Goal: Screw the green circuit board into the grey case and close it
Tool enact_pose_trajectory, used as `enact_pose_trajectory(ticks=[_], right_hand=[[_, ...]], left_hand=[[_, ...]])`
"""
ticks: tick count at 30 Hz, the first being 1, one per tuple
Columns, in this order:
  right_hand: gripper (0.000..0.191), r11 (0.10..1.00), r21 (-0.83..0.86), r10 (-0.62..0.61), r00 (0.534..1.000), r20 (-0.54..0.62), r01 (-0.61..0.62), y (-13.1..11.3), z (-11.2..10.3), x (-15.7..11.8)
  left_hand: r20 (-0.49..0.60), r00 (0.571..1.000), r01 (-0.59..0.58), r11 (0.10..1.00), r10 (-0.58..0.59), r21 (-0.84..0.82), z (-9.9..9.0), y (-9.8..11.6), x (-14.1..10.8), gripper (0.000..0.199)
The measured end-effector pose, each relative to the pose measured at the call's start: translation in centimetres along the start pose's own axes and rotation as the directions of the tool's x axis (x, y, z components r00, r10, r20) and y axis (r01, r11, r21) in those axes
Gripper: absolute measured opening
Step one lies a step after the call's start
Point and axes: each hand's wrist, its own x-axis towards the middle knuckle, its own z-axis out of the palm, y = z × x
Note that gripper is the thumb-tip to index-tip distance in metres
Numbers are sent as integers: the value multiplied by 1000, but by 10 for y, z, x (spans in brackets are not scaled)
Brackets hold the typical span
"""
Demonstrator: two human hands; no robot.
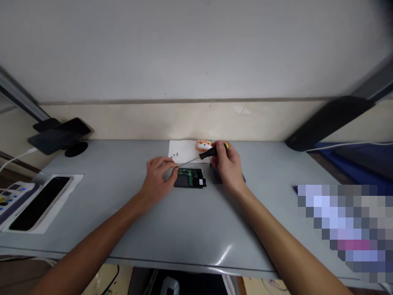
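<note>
A screwdriver (pixel 206 155) with a black and yellow handle is gripped in my right hand (pixel 227 164). Its thin shaft slants down to the left. At its tip, the thumb and forefinger of my left hand (pixel 160 177) are pinched together, and whatever lies between them is hidden. Just below is an open black casing (pixel 181 180) with a green circuit board (pixel 190 175) in it; my left fingertips are at its upper left corner. A flat dark piece (pixel 216 176) lies partly under my right hand. Several small dark screws (pixel 175 155) rest on a white paper (pixel 185 148).
An orange animal-faced case (pixel 203 145) sits on the paper's right side. A phone on a stand (pixel 63 135), another phone (pixel 39 203) on paper and a power strip (pixel 15 199) are at left. A black upright object (pixel 330 123) leans at right, beside a blurred-out patch (pixel 346 229).
</note>
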Motion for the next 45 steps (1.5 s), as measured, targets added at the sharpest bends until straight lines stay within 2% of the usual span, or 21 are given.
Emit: enact_pose_trajectory(ticks=[3, 6, 10, 15, 20, 27, 31, 45], right_hand=[[36, 998, 16, -67, 998, 9, 66, -5, 1, -2], [34, 990, 56, -132, 990, 54, 129, -10, 1, -4], [31, 983, 18, -183, 981, 70, 182, -12, 4, -8], [32, 983, 93, -165, 985, 56, 160, -8, 8, -9], [29, 986, 85, -139, 989, -48, 143, -2, 10, -6], [27, 989, 30, -143, 990, -14, 144, 5, 14, -12], [25, 983, -3, -186, 983, -2, 186, 6, 16, -14], [28, 979, -6, -202, 978, 52, 202, 7, 20, -16]], left_hand=[[10, 999, -35, 999, 35, 2, 1, -2, -1, 13], [69, 996, -55, 998, 58, -38, 2, -3, -2, 14], [126, 990, -45, 996, 54, -78, 6, -6, -2, 13], [182, 983, 22, 993, -1, -112, 11, -14, -3, 14], [211, 974, 113, 987, -86, -116, 14, -18, -4, 35], [284, 958, 82, 992, -51, -97, 13, -16, -1, 25], [288, 957, 66, 996, -44, -68, 13, -14, -1, 23], [332, 942, 54, 999, -51, 0, 13, -11, 0, 21]])
